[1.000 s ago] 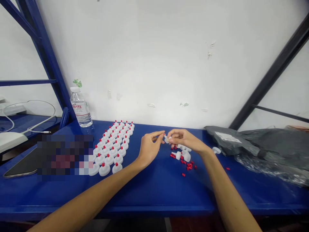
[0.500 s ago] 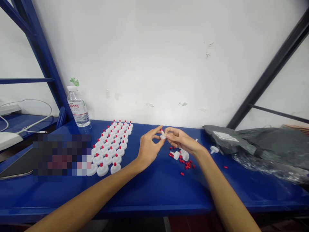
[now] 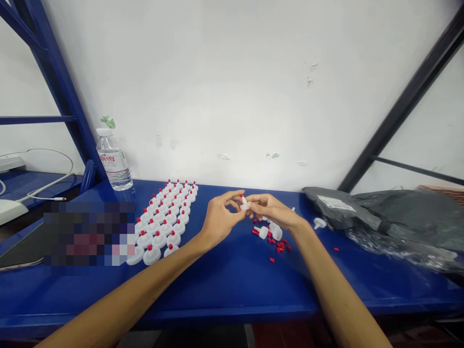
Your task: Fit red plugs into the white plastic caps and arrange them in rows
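My left hand (image 3: pixel 220 218) and my right hand (image 3: pixel 272 210) meet above the blue table (image 3: pixel 232 285), fingertips pinched together on one small white cap with a red tip (image 3: pixel 243 203). Under my right hand lie a few loose white caps (image 3: pixel 272 231) and several small red tips (image 3: pixel 280 247). To the left, several rows of finished white caps with red tips (image 3: pixel 165 222) stand on the table.
A water bottle (image 3: pixel 111 161) stands at the back left by the blue frame post. Grey plastic bags (image 3: pixel 391 220) lie at the right. One white cap (image 3: pixel 319 223) sits near the bags. A blurred patch covers something at the left, beside a white cable (image 3: pixel 39 191).
My hands have closed together: the left fingertips moved right onto the white cap in my right hand. The view shifted slightly.
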A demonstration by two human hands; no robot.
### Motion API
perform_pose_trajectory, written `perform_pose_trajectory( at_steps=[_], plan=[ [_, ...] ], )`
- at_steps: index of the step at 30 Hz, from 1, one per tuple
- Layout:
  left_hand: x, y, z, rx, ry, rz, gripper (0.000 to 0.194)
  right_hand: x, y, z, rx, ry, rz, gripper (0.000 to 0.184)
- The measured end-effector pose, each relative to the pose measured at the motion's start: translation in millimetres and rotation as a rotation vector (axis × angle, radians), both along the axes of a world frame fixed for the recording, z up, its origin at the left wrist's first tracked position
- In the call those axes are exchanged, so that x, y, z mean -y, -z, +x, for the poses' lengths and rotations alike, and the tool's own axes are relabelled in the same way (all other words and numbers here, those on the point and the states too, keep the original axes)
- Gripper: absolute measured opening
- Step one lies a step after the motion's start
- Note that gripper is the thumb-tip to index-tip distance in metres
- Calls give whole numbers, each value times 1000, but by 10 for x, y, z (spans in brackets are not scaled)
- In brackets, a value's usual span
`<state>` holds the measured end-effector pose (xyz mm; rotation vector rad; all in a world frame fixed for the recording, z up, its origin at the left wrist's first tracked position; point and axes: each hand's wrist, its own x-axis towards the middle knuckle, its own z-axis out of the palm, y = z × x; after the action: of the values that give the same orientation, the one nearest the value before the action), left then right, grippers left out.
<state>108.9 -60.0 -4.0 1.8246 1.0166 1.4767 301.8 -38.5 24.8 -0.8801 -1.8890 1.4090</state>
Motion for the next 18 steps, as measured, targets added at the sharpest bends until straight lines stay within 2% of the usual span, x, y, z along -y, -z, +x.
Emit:
perform_pose_trajectory(
  at_steps=[5, 9, 14, 16, 18],
  plan=[
    [-11, 0, -24, -63, 14, -21, 48, -29, 34, 27, -14, -11, -28, 42],
    [-30, -3, -25, -121, 10, 28, 47, -67, 64, 39, -10, 0, -28, 39],
    [18, 33, 29, -369, -67, 135, 55, -86, 90, 36, 49, 74, -22, 41],
    [90, 39, 66, -480, -123, 134, 63, -88, 110, 35, 85, 131, -10, 42],
    [166, 35, 98, -548, -209, 90, 57, -109, 135, 37, 132, 220, 27, 45]
  ],
)
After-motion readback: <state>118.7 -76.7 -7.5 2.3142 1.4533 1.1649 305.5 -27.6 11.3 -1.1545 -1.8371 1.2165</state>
